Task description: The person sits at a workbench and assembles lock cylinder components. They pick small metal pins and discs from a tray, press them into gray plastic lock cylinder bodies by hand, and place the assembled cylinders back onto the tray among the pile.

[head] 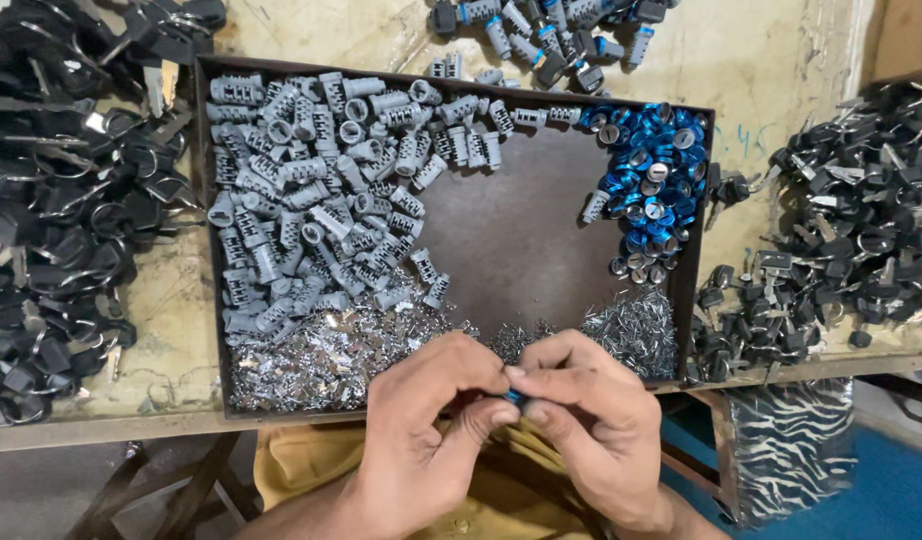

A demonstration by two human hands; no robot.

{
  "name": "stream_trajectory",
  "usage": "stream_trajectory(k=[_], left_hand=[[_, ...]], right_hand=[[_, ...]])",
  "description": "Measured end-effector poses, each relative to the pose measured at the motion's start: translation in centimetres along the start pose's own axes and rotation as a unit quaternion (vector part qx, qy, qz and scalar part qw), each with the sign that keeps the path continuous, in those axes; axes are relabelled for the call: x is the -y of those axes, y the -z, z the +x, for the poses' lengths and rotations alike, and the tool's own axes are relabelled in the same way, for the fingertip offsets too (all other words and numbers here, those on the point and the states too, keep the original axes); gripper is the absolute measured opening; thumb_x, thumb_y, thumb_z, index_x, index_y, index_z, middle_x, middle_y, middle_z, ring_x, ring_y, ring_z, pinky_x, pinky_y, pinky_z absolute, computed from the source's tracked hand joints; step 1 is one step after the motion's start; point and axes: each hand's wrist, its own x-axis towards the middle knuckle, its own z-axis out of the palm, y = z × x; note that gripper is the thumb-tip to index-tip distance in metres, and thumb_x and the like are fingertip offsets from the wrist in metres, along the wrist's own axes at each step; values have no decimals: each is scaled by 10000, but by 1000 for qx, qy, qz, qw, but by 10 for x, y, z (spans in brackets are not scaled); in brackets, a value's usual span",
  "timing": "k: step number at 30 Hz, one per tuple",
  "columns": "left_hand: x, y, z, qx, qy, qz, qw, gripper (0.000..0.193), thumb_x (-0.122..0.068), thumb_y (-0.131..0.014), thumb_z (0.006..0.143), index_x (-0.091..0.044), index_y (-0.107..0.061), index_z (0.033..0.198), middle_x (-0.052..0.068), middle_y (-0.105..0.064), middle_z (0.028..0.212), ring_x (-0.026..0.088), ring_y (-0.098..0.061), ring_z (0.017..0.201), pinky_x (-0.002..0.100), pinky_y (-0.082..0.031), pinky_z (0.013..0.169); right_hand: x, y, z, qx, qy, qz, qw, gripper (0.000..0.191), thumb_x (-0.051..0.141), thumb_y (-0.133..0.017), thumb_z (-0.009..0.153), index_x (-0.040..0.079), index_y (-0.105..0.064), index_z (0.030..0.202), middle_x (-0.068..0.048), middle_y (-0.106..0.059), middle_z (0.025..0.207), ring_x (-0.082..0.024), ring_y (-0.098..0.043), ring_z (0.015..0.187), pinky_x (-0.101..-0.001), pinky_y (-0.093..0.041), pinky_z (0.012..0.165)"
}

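My left hand and my right hand meet fingertip to fingertip at the near edge of a dark metal tray. Between the fingers of both hands sits a small part with a blue end, mostly hidden. Inside the tray lie several grey ribbed lock cylinders on the left, blue ring caps at the far right, and small shiny metal bits along the near side.
Black-headed keys on rings are heaped at the left and right of the worn bench. More grey-and-black cylinders lie beyond the tray. A striped bag hangs below the bench at right.
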Motion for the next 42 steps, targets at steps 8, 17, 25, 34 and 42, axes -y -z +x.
stream_trajectory(k=[8,17,25,34,42], left_hand=[[20,4,-2,85,249,-309,914,297,93,-700,891,-21,-651,1161,63,-646,998,95,-615,878,247,-533,778],[30,25,-5,36,154,-131,979,190,54,-723,851,55,-735,1040,138,-696,1057,148,-686,944,267,-561,829],[30,12,-4,54,128,-92,986,167,11,-716,891,43,-740,1053,145,-699,1065,139,-658,948,243,-520,827],[15,5,0,9,204,-100,974,145,0,-674,914,31,-735,1042,85,-668,998,83,-624,718,221,-512,617],[12,9,-1,0,122,-80,989,140,14,-703,935,13,-699,1074,52,-601,1079,59,-508,795,186,-413,658]], right_hand=[[2,-12,4,-45,194,-260,945,432,79,-914,808,78,-716,1192,-44,-589,1015,-181,-595,900,-284,-483,800],[2,103,21,-203,0,-528,824,494,-32,-795,822,87,-685,1289,-132,-610,1201,-306,-607,1101,-393,-509,920],[-19,129,24,-229,-42,-467,853,199,54,-802,856,18,-682,1011,-123,-627,981,-214,-667,844,-324,-512,721],[-16,77,-3,-262,59,160,950,177,37,-698,1051,39,-546,960,-100,-625,970,-160,-643,820,-271,-534,706],[4,8,8,-86,-66,100,989,284,-29,-718,849,-72,-676,1127,-178,-663,1060,-224,-674,857,-319,-561,763]])
